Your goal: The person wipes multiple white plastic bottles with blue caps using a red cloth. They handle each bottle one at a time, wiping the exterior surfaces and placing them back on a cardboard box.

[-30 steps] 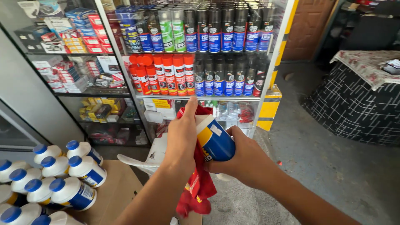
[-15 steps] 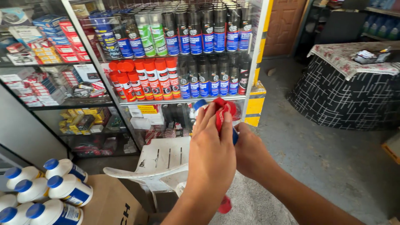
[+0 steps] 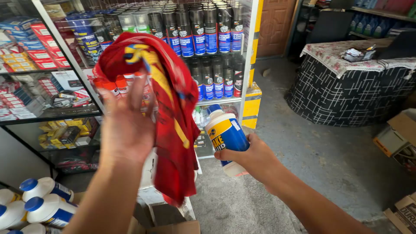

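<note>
Red cloth [image 3: 173,130] with yellow and blue print hangs down the middle of the frame, bunched at the top where the left hand [image 3: 128,130] grips it, fingers closed into the folds and the back of the hand toward the camera. Just to its right, a little lower, the right hand [image 3: 255,158] is wrapped around the base of a white plastic bottle [image 3: 225,134] with a blue cap and a blue and yellow label, held tilted with its cap toward the upper left, close to the cloth's edge; whether they touch is unclear. Both hands are clamped on their own things and held apart. Behind them, a glass-fronted shelf unit [image 3: 253,52] fills the upper left and centre, lined with spray cans. At the lower left corner lie several more white bottles with blue caps [image 3: 43,203]. At the upper right stands a counter with a black and white cover [image 3: 346,95] on the grey concrete floor.
</note>
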